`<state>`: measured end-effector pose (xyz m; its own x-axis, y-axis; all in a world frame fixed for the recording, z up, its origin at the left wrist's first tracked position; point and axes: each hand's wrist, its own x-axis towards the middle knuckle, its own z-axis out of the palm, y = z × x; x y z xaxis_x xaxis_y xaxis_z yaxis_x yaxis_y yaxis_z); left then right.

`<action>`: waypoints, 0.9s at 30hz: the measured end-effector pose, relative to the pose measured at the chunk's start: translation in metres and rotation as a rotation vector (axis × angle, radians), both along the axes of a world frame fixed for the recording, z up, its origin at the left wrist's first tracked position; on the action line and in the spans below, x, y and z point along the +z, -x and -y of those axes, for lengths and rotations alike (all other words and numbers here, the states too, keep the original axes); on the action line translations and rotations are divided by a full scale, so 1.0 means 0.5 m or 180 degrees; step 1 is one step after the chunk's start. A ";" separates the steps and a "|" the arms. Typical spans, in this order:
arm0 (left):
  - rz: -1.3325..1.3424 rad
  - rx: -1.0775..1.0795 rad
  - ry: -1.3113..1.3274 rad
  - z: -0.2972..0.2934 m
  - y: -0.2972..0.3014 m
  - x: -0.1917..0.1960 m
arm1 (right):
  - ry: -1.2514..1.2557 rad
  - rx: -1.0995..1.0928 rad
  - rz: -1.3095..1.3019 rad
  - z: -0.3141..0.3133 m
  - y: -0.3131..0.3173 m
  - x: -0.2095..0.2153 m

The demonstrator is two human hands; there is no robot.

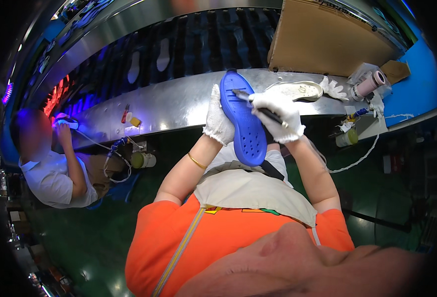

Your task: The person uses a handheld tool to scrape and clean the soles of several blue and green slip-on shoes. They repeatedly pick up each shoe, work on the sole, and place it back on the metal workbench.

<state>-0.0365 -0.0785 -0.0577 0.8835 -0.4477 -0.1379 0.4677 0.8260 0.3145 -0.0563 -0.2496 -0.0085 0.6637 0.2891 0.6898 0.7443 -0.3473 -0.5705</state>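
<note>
A blue shoe sole [250, 138], with grooves at its far end and round holes at its near end, is held up over my lap. My left hand [218, 121], in a white knit glove, grips its left edge, with some fingers hidden behind it. In my gloved right hand [283, 116] is a dark-handled brush [242, 94]. The brush tip lies against the grooved part of the sole, left of that hand. Just beyond my right hand, a cream shoe sole [305, 91] rests on the metal bench [184, 101].
A cardboard box [327, 42] stands at the back right. Near it are a loose white glove [333, 89] and a pink bottle [368, 86]. A small pot [347, 137] hangs by the bench edge. Insoles [163, 55] lie on the dark conveyor. A co-worker [55, 173] sits at left.
</note>
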 end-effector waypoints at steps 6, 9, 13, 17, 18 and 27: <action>0.0054 0.0318 0.0027 -0.023 0.001 0.008 | 0.0189 0.0524 -0.0255 0.012 0.088 0.013; 0.0124 0.0238 0.0184 -0.011 0.001 0.012 | -0.0470 0.0387 -0.0925 0.025 0.075 0.007; 0.0286 0.0276 0.0295 0.024 0.015 0.000 | -0.1863 -0.0112 -0.2158 0.010 0.023 -0.020; 0.0398 0.0758 -0.0558 0.053 0.040 0.008 | -0.1948 -0.0447 -0.2130 -0.012 -0.001 -0.019; 0.0471 0.0776 -0.0605 0.058 0.045 0.008 | -0.2048 -0.0503 -0.2149 -0.018 -0.005 -0.024; 0.0301 0.0708 -0.0960 0.083 0.037 -0.047 | -0.1862 -0.0299 -0.1468 -0.036 0.014 -0.054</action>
<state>-0.0549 -0.1202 -0.0811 0.9696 -0.1954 -0.1473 0.2447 0.7678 0.5921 -0.0630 -0.2318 -0.0356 0.9265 -0.1114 0.3595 0.3672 0.0582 -0.9283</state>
